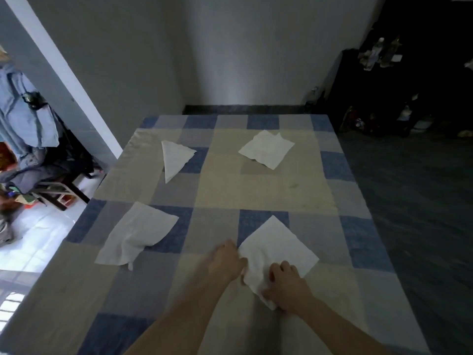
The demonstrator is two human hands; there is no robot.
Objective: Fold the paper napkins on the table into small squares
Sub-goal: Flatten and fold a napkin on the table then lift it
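Observation:
Several white paper napkins lie on a table [256, 185] covered with a blue, grey and beige checked cloth. The nearest napkin [276, 247] lies like a diamond at the front centre. My left hand [227, 262] pinches its left corner. My right hand [286, 285] grips its crumpled near corner with curled fingers. A rumpled napkin [138, 234] lies at the front left. A napkin folded into a triangle [175, 157] lies at the back left. A flat, partly doubled napkin [267, 148] lies at the back right.
White walls stand behind the table. Clothes hang over a chair [28, 139] at the left beside a bright tiled floor. Dark shelving with small objects [384, 80] stands at the right. Dark floor runs along the table's right edge.

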